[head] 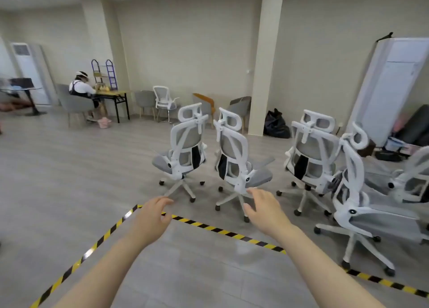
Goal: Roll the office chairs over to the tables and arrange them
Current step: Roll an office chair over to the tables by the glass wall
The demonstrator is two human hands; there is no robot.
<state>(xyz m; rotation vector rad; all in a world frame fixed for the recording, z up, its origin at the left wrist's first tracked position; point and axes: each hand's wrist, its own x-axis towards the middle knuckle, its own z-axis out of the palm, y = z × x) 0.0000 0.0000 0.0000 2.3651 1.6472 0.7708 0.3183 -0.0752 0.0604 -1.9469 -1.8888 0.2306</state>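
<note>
Both forearms reach forward over the striped floor tape (210, 226). Left grip (153, 217) and right grip (264, 211) are spread open, holding nothing. Straight ahead, just past the tape, the middle chair (233, 154) stands upright with its back to the hands, apart from them; the right grip is nearer it. Another chair (185, 145) stands left, two more right. A desk (116, 93) sits far left.

Grey plank floor (69, 180), striped tape (222, 230), white office chairs (185, 145) standing
</note>
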